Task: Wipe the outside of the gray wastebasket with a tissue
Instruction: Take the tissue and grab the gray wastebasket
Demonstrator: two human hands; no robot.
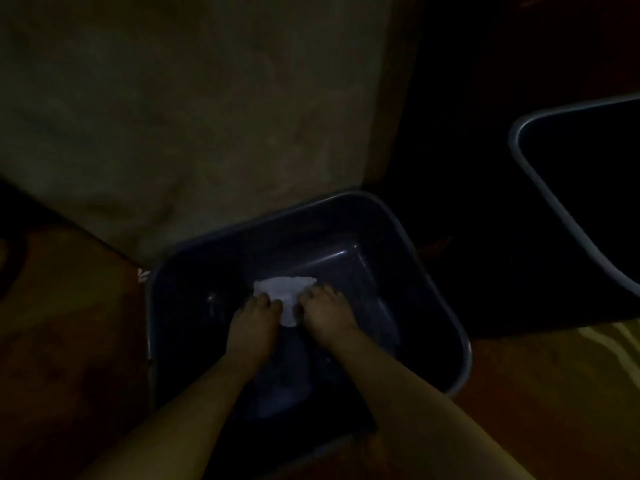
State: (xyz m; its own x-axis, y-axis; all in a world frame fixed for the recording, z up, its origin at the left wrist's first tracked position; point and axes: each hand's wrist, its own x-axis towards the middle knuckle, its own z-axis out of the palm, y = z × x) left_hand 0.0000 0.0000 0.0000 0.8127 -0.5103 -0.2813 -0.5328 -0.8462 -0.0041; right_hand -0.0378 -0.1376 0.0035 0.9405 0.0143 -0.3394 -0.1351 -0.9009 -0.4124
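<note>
1. Dim room; pale wall at the back, reddish-brown floor below, black shadow to the right.
2. Gray wastebasket upright on the floor, back rim against the wall's foot, open top toward the camera.
3. Second gray bin well apart at the right edge, only its rim and part of its dark inside visible.
4. Both forearms reaching down into the wastebasket from the bottom edge.
5. White tissue crumpled, deep inside the wastebasket, between the two hands.
6. Left hand curled, fingertips pinching the tissue's left edge.
7. Right hand curled, fingertips gripping the tissue's right edge.
8. Hard to tell in the gloom whether the tissue touches the inner wall or floor of the wastebasket.
</note>
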